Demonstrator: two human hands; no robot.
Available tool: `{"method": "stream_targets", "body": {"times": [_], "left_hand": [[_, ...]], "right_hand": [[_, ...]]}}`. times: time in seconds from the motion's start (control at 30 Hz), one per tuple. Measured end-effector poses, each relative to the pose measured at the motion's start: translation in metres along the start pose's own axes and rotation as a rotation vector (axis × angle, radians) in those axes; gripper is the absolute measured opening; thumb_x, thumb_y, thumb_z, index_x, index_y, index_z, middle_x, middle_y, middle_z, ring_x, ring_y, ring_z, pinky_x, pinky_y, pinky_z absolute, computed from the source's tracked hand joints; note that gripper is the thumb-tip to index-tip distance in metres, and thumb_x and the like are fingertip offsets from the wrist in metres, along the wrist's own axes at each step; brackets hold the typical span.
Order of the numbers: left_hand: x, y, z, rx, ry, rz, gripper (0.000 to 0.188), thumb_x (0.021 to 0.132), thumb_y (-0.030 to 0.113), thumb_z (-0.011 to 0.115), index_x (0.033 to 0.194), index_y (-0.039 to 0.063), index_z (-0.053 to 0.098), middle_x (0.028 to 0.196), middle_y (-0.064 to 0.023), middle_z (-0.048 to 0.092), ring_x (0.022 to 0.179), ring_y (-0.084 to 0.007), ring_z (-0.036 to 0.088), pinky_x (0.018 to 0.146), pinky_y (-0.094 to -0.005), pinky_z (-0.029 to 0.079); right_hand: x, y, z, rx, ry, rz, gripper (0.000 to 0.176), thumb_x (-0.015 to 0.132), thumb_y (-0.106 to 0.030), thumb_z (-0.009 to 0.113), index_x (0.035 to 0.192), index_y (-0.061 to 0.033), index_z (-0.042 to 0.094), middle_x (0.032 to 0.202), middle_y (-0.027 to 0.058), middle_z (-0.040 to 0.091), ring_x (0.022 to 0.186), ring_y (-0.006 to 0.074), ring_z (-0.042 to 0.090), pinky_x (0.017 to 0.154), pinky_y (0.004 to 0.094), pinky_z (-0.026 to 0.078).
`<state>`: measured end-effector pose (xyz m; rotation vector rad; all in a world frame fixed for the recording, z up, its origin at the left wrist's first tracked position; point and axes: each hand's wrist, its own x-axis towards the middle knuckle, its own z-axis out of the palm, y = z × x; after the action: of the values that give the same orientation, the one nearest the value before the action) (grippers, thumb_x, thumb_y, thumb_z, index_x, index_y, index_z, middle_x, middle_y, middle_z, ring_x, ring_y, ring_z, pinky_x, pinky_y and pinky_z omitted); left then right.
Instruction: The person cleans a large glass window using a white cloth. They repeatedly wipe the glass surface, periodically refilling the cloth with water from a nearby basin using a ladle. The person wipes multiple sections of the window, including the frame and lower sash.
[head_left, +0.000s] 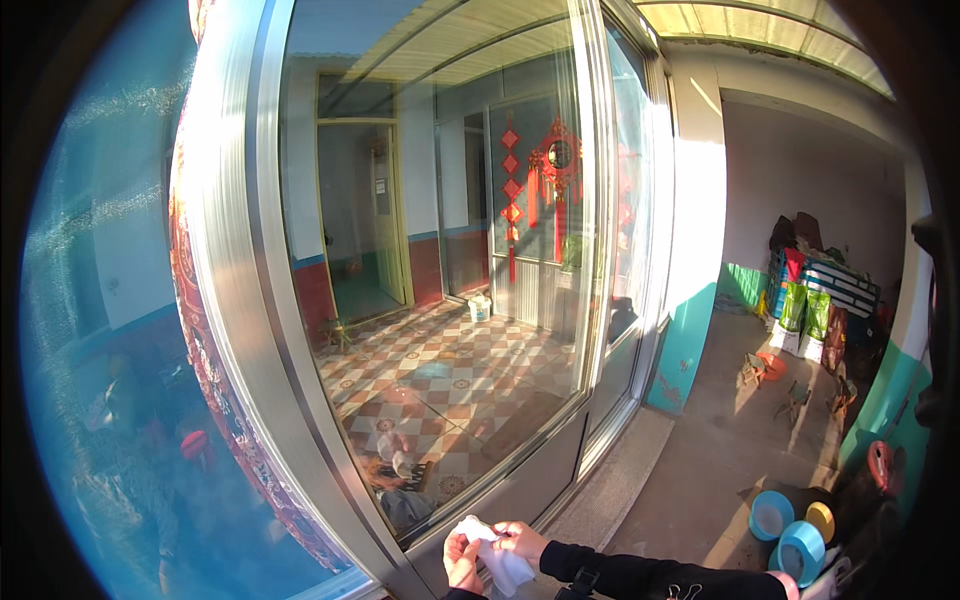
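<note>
A white cloth or paper tissue (508, 568) hangs between my two hands at the bottom of the view. My left hand (460, 562) pinches its upper left part between thumb and fingers. At the upper right my right hand (523, 543) grips it, the fingers curled in. Just beyond them stands a metal-framed glass door (450, 375), and the hands are in front of its lower panel (540, 469). Whether the cloth touches the panel I cannot tell. My dark right sleeve (637, 576) carries a strap near the wrist.
Blue basins (801, 553) and a yellow basin (820, 519) sit on the floor at the lower right. Small stools (793, 397) and upright bags (790, 319) stand farther off. A stone sill (626, 472) runs below the frame. Left is a blue-tinted pane (127, 360).
</note>
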<state>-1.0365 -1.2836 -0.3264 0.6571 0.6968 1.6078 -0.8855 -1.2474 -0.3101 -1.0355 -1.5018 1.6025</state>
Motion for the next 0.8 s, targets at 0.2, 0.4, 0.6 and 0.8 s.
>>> {"method": "stream_targets", "body": {"times": [0.2, 0.4, 0.6, 0.8], "left_hand": [[0.017, 0.014, 0.001, 0.084, -0.083, 0.079, 0.029, 0.078, -0.01, 0.053, 0.101, 0.006, 0.06, 0.09, -0.0036, 0.065, 0.074, -0.0102, 0.057, 0.064, -0.0228, 0.043], [0.023, 0.023, 0.014, -0.082, -0.124, 0.12, 0.037, 0.07, -0.017, 0.045, 0.098, 0.001, 0.059, 0.095, -0.0127, 0.067, 0.085, -0.0215, 0.064, 0.078, -0.0303, 0.052], [0.015, 0.016, 0.024, -0.102, -0.211, 0.126, 0.039, 0.069, -0.018, 0.044, 0.1, 0.001, 0.058, 0.101, -0.015, 0.065, 0.096, -0.0245, 0.063, 0.083, -0.0339, 0.052], [-0.001, -0.005, 0.032, -0.077, -0.026, 0.103, 0.034, 0.068, -0.018, 0.045, 0.093, 0.002, 0.058, 0.088, -0.0112, 0.064, 0.078, -0.0234, 0.064, 0.072, -0.0337, 0.053]], "right_hand": [[0.009, -0.008, -0.008, 0.012, -0.096, -0.013, 0.024, 0.082, -0.001, 0.061, 0.106, -0.0028, 0.065, 0.088, 0.0006, 0.065, 0.078, 0.0081, 0.058, 0.07, 0.0248, 0.047], [0.003, -0.021, -0.006, -0.056, -0.125, -0.037, 0.021, 0.081, -0.004, 0.065, 0.102, -0.0035, 0.065, 0.086, -0.0013, 0.063, 0.076, 0.0084, 0.057, 0.069, 0.0257, 0.047], [-0.003, -0.014, -0.016, -0.154, 0.001, -0.096, 0.017, 0.078, -0.007, 0.066, 0.095, -0.0044, 0.066, 0.081, -0.0019, 0.061, 0.075, 0.0093, 0.055, 0.07, 0.0265, 0.046], [-0.011, 0.014, -0.03, -0.328, 0.132, 0.027, 0.033, 0.077, -0.011, 0.071, 0.109, -0.0028, 0.068, 0.097, 0.0075, 0.071, 0.09, 0.0153, 0.064, 0.084, 0.0285, 0.048]]}}
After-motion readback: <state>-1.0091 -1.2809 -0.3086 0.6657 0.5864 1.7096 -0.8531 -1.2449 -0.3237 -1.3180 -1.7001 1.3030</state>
